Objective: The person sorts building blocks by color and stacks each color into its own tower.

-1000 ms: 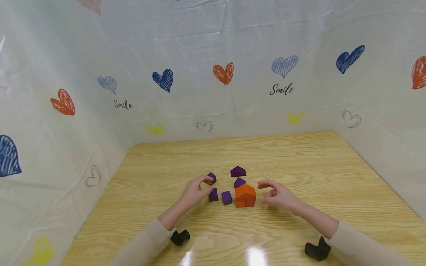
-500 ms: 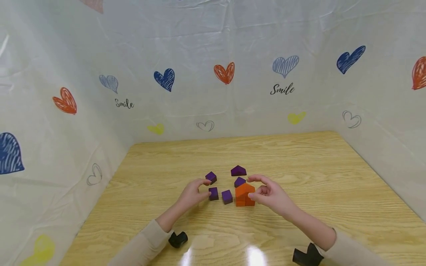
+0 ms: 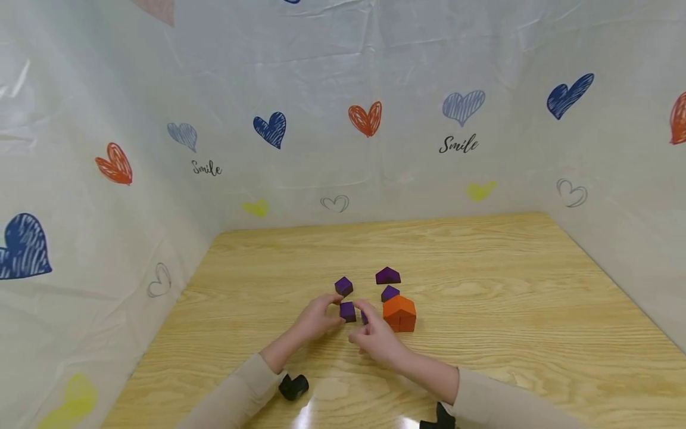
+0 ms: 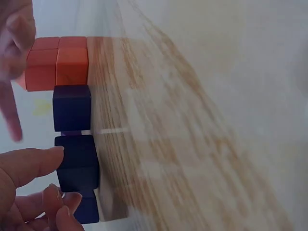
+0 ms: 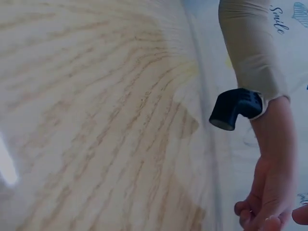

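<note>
My left hand (image 3: 315, 319) is at the near-left purple cube (image 3: 348, 312), its thumb touching the cube and its index finger behind the cube's left side. The other fingers (image 4: 62, 211) are loosely bent in the left wrist view. My right hand (image 3: 382, 341) reaches across from the right, index finger extended over the middle purple cube (image 4: 72, 108), which it mostly covers in the head view. Thumb and index finger stand apart with nothing between them. Right of it is a small house shape of orange blocks (image 3: 399, 313). Another purple cube (image 3: 343, 286) lies behind the left hand.
Two more purple blocks stand behind the orange house: a small pointed block (image 3: 390, 293) and a wider roof-shaped piece (image 3: 388, 275). The wooden table (image 3: 482, 268) has white, heart-printed sheeting (image 3: 407, 167) at its back and sides. A black camera mount (image 5: 236, 108) sits on the left wrist.
My right hand has swept left from beside the orange house, past its front, to the purple cubes. The left hand has stayed by the near-left cube. The blocks keep their places.
</note>
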A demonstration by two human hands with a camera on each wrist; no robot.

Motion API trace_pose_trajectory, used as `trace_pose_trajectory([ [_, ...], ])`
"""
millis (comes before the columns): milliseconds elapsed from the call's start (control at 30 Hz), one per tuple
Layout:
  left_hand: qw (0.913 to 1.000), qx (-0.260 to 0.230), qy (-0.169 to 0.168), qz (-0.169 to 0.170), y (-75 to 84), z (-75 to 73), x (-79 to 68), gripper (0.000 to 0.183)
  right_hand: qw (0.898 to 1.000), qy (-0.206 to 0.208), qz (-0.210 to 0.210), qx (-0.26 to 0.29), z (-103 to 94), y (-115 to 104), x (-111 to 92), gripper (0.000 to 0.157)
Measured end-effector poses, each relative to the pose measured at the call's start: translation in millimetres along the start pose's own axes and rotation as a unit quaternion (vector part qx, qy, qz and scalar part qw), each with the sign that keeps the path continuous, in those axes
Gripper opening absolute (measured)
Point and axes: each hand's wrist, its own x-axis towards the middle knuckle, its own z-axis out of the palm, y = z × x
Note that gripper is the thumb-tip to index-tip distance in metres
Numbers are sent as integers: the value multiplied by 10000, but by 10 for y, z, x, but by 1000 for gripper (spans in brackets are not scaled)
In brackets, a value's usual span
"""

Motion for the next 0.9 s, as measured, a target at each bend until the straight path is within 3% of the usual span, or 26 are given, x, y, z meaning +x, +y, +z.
trace_pose_trajectory([
  [200,9999,-73,25,123,-40,46,64,36,9983,473,323,-122,153,138,237,64],
  [400,9995,-293,64,67,-102,47,77,26,9977,484,472,-101,178,187,382,52],
  [500,9991,-398,4,130,-123,28,68,25,9980,460,439,-45,169,174,388,45],
  [633,9984,-516,-156,140,-144,-14,36,24,9984,359,241,-371,171,174,359,42],
  [900,9962,-478,-726,76,-183,-105,-32,26,9976,75,254,-643,180,208,298,44],
])
